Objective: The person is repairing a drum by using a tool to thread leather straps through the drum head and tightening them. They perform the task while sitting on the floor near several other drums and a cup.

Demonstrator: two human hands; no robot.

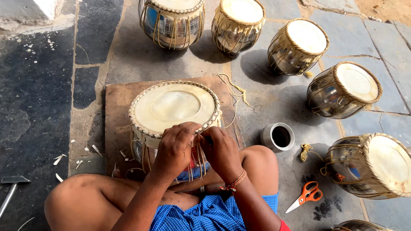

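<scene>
A metal drum (173,107) with a pale skin head and braided rim stands on a wooden board (117,111) between my knees. My left hand (174,149) rests fingers-down on the drum's near rim, gripping the lacing straps. Touching it on the right, my right hand (220,152) is closed on the straps at the rim; a thin dark tool seems to poke out between the fingers. A red-and-orange thread bracelet circles my right wrist. Both hands hide the lacing beneath them.
Several finished metal drums (342,90) stand in an arc from the top to the right. A small steel cup (278,137), a knot of yellow cord (305,152) and orange-handled scissors (308,194) lie at right. A hammer (13,184) lies at far left among hide scraps.
</scene>
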